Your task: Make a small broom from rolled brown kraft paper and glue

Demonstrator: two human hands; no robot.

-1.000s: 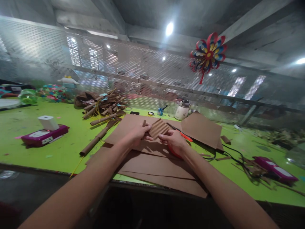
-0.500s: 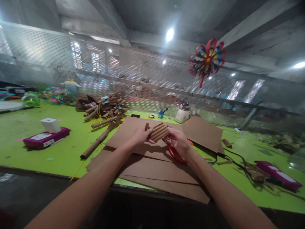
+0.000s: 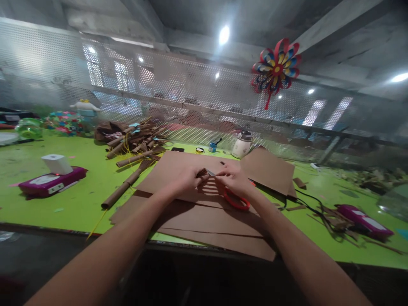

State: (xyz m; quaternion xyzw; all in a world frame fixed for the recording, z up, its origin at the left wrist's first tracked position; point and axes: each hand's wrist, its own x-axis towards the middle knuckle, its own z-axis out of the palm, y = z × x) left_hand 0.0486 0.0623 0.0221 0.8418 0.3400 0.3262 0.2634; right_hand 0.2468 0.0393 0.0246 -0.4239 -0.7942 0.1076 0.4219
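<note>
My left hand [image 3: 190, 179] is closed on a small brown paper piece with parallel strips [image 3: 208, 186]. Part of it bunches up at the fingertips. My right hand [image 3: 232, 179] is closed around the middle of red-handled scissors [image 3: 237, 200]; the handle loops stick out below the palm. A thin silvery blade shows between the two hands, close to the strips. Fingers of the right hand pinch near the strips' edge, where details are blurred. Beneath both hands lie large sheets of brown paper [image 3: 191, 216].
Left of the sheets are a rolled brown paper stick [image 3: 123, 191] and a pile of similar rolls [image 3: 137, 138]. A purple power strip [image 3: 51, 182] lies further left, another [image 3: 365, 221] at right. A white bottle [image 3: 242, 144] and blue jar [image 3: 212, 147] stand behind.
The striped piece, earlier held up flat between both hands, is now tilted and bunched at the left fingertips. The scissors' blade has come into view between the hands. The view has shifted slightly.
</note>
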